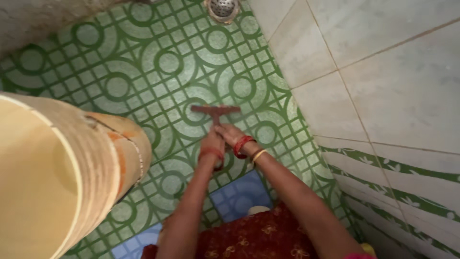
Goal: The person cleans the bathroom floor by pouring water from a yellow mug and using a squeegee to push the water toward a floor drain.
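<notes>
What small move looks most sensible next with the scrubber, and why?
Probably a short push forward: both hands, left hand and right hand, grip the handle of the brown floor scrubber, whose head lies flat on the green patterned floor, with the drain straight ahead.

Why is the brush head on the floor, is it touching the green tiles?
Touching. The head view shows the brown brush head lying flat against the green patterned floor, no gap, both hands gripping its handle.

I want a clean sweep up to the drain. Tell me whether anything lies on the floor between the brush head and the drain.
Nothing visible does. The brush, held by both hands, rests on bare green patterned floor, and the tiles up to the drain look clear. The bucket stands off to the left.
</notes>
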